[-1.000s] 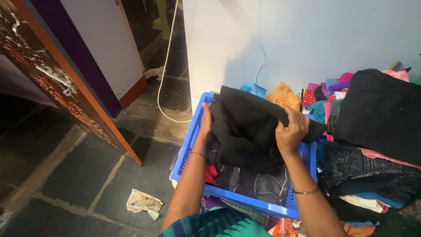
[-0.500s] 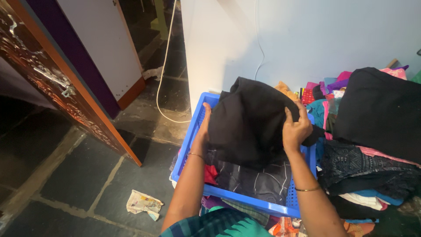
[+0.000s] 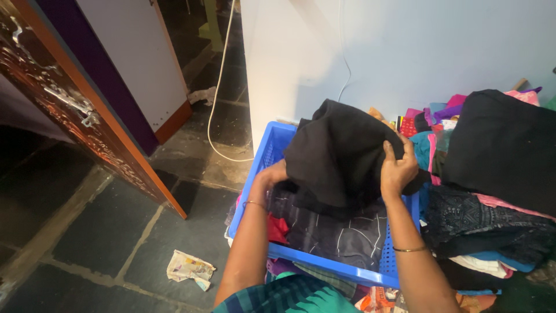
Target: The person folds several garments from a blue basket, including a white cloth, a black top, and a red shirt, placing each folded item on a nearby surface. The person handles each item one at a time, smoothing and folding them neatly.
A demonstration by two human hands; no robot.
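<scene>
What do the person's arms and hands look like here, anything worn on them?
Both forearms are bare, with no sleeves showing. The left hand has a thin gold-coloured bangle at its wrist; the right hand has a similar thin bangle lower on the forearm. No gloves; rings cannot be made out. A green-and-blue checked garment shows at the bottom edge.

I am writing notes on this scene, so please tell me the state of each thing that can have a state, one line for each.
Black garment: bunched, lifted over the basket, gripped on both sides.
Blue basket: upright on the floor, filled with clothes.
Left hand: closed on the garment's left edge.
Right hand: closed on the garment's right edge.
Clothes pile: heaped loosely beside the basket.
Wooden door: open.
Paper: crumpled on the floor.
</scene>
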